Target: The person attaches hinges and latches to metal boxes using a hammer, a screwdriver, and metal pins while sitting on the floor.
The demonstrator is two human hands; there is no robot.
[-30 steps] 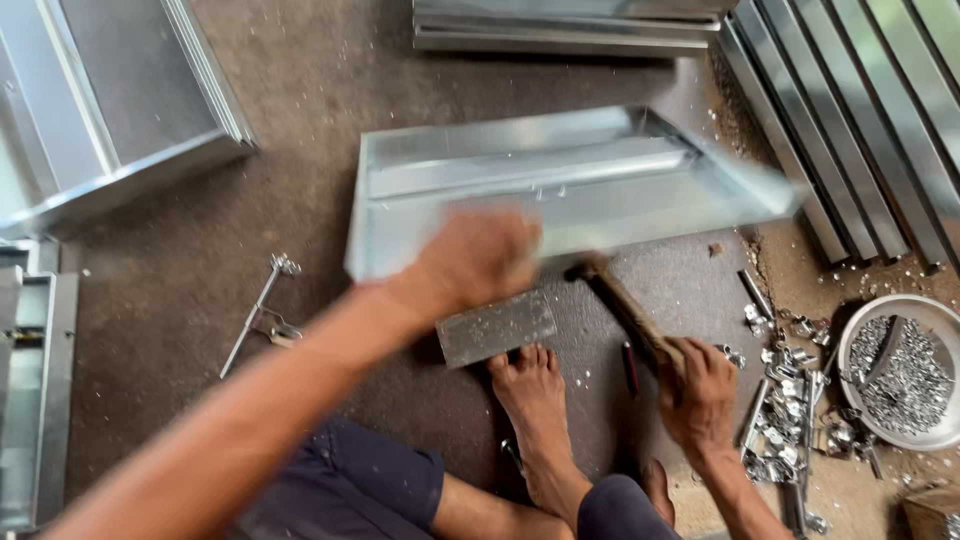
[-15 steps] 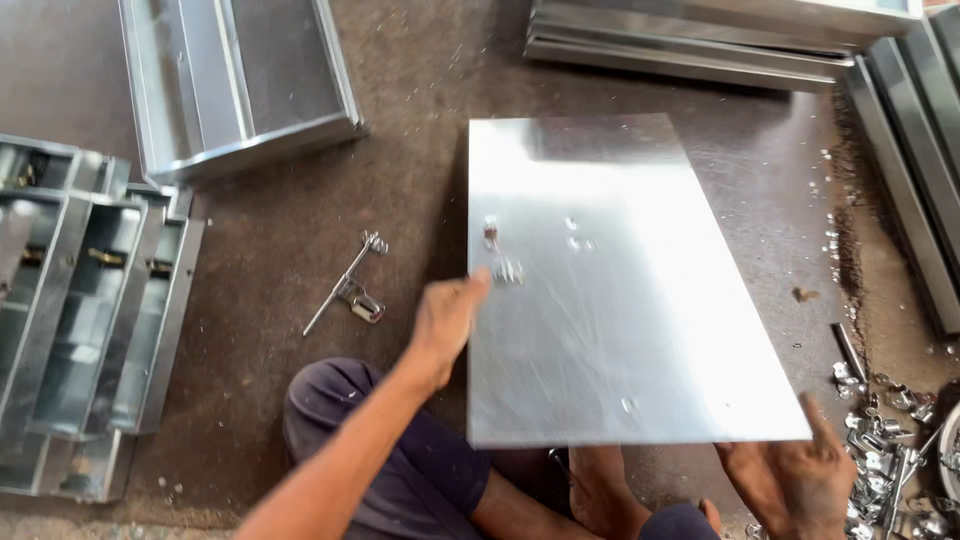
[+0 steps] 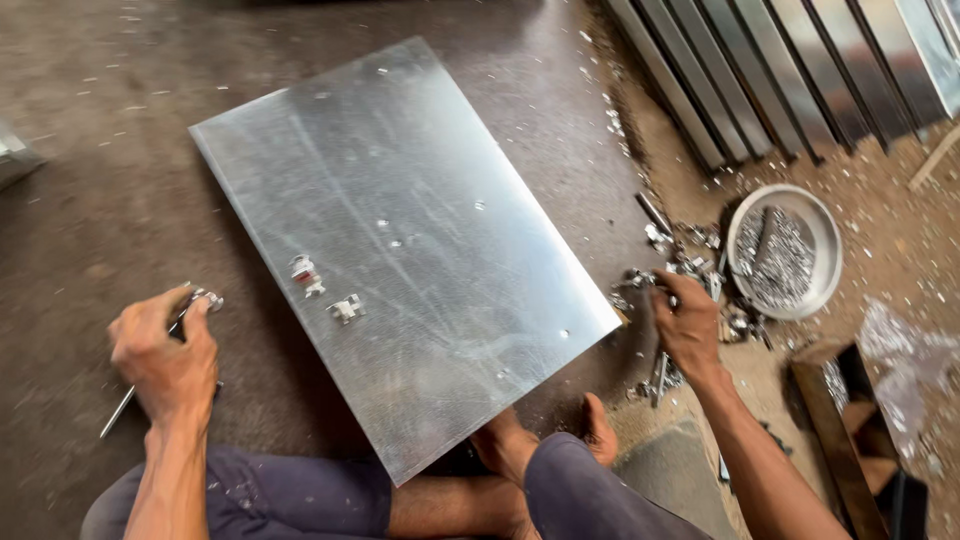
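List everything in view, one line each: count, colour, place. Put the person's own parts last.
metal sheet: one, silver, flat on the floor in the middle
small brackets: two, silver, fixed on the sheet near its left edge
metal rod: one, silver, gripped in the left hand, lower left
round bowl: one, grey, right side, holding small metal bits
loose metal pieces: many, silver, on the floor between sheet and bowl
long metal channels: several, grey, stacked at upper right
wooden box: one, brown, lower right
left hand: closed on the rod
right hand: among the loose pieces, grip unclear
feet: two, bare, under the sheet's near edge
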